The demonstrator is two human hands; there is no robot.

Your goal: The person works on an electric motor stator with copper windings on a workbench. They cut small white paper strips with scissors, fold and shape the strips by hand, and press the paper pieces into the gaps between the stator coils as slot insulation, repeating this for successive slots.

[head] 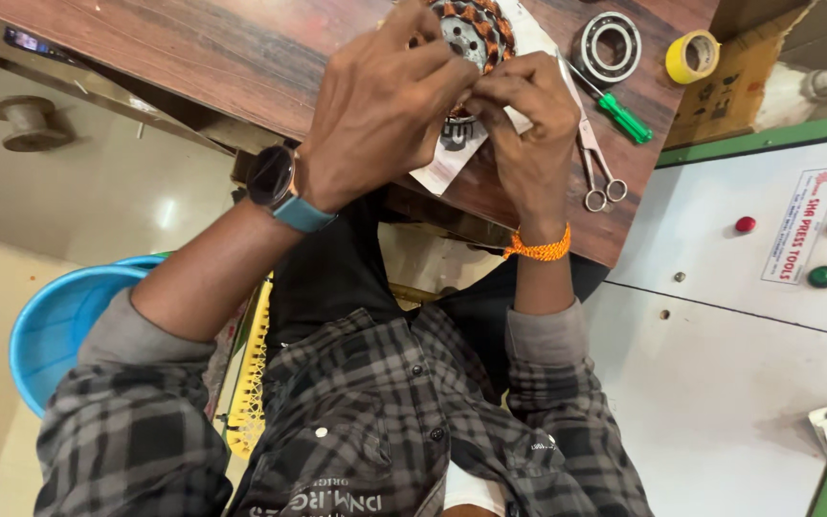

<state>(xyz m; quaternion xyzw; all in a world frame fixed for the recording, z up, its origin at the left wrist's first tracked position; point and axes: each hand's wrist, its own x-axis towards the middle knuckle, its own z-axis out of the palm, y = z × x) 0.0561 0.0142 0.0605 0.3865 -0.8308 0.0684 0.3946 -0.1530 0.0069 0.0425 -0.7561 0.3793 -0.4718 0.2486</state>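
Shirt: grey-black plaid sleeves (136,431) closest to the lens, pushed up at the forearms.
Left hand (375,110): dark watch on a blue strap at the wrist; fingers curled closed, tips pinched on the near rim of the wound stator (476,33).
Right hand (528,120): orange thread at the wrist; fingers bent shut, pinching at the same rim, touching the left hand's fingertips.
Stator position: far edge of the wooden desk (241,67), lying on a white paper sheet (447,163), mostly hidden by both hands.
Handling, judged: metal core, likely heavy and stiff; copper-coloured windings look easy to nick, so hold by the core's rim, not the wire.
Count: one stator, one bearing ring (610,43), one green-handled screwdriver (619,115), one pair of scissors (595,163), one yellow tape roll (691,56).
Off desk: blue tub (59,316) at left; white panel (720,316) with four buttons at right.
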